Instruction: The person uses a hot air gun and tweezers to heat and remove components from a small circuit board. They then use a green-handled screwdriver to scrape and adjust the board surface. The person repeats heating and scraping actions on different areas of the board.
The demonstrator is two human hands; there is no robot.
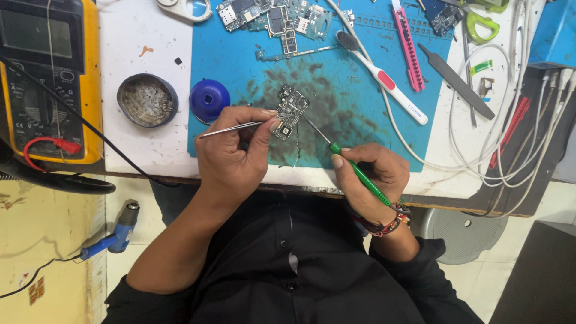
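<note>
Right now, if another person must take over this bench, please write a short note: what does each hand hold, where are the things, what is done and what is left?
Left hand: holds metal tweezers, tips on the small circuit board.
Right hand: holds a green-handled tool, its thin tip touching the same board.
The board lies on the blue work mat, on a dark stained patch. More boards lie at the top of the mat; a toothbrush lies to the right.
Done: board is bare and pinned in place.
Left: the work at the tool tip is in progress; the result is too small to see.
</note>
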